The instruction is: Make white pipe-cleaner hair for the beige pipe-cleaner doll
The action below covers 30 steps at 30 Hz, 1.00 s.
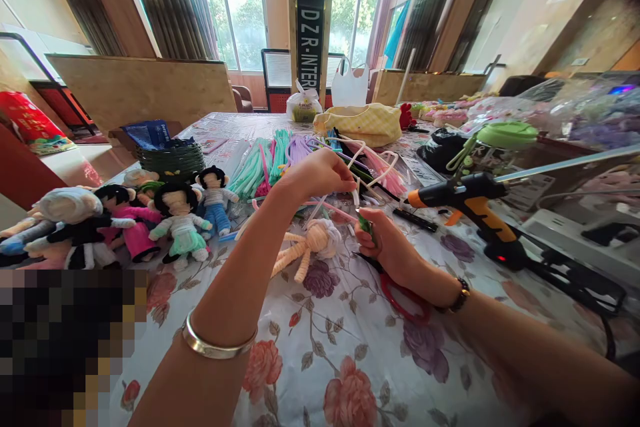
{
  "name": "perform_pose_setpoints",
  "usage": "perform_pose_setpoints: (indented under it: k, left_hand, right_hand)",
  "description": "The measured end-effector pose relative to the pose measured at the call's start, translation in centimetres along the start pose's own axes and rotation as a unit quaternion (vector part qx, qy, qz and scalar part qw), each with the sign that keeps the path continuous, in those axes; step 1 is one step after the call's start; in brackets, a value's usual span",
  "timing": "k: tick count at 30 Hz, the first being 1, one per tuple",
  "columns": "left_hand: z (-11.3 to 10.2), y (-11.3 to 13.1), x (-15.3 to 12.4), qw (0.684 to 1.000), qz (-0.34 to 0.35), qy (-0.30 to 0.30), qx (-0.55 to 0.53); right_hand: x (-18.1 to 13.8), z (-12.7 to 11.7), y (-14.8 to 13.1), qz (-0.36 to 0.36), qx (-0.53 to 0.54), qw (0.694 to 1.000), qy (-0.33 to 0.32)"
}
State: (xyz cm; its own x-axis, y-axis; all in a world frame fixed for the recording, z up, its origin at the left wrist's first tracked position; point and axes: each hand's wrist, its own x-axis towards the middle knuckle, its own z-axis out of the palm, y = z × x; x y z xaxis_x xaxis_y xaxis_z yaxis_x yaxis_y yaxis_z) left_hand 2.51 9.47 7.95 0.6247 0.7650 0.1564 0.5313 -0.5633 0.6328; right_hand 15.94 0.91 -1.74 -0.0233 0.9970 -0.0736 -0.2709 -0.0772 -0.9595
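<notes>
My left hand (pixel 325 173) reaches over the table and pinches a white pipe cleaner (pixel 355 195), its end pointing down. Just below that end, my right hand (pixel 393 247) is closed on a small green-handled tool (pixel 367 227) with a metal tip; its kind is mostly hidden by my fingers. Red-handled scissors (pixel 405 300) lie under my right hand. Between my forearms rests an unfinished-looking beige pipe-cleaner doll (pixel 316 240) with pale hair. Behind my hands spread bundles of pipe cleaners (pixel 257 167) in mint, pink and purple.
Several finished dolls (pixel 180 220) sit at the left, before a dark green basket (pixel 171 160). To the right stands a black and orange glue gun (pixel 470 203) with a long glue stick. A black pen-like object (pixel 415 219) lies near it. Farther back is a yellow checked pouch (pixel 360 123).
</notes>
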Motion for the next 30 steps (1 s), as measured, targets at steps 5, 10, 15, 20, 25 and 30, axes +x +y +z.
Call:
perform_pose_setpoints:
  k: [5, 10, 15, 20, 25, 30]
  left_hand:
    - [0.08, 0.16, -0.05, 1.0, 0.001, 0.003, -0.007]
    - [0.25, 0.13, -0.01, 1.0, 0.022, 0.005, -0.021]
    - [0.41, 0.09, 0.04, 1.0, 0.02, 0.017, -0.009]
    - [0.48, 0.25, 0.05, 1.0, 0.005, 0.012, -0.008]
    - [0.52, 0.28, 0.09, 1.0, 0.005, 0.016, -0.007]
    - [0.49, 0.04, 0.15, 1.0, 0.008, 0.014, -0.022]
  right_hand:
    - [0.1, -0.23, 0.07, -0.003, -0.009, 1.0, -0.024]
    - [-0.12, 0.0, -0.17, 0.002, 0.006, 1.0, -0.004]
    - [-0.27, 0.19, -0.35, -0.005, 0.019, 1.0, 0.015]
    - [-0.19, 0.17, -0.28, 0.0, 0.031, 0.999, 0.03]
    - [-0.17, 0.26, -0.24, -0.001, 0.028, 0.999, 0.039]
    - [-0.26, 0.35, -0.26, 0.0, 0.022, 0.999, 0.04]
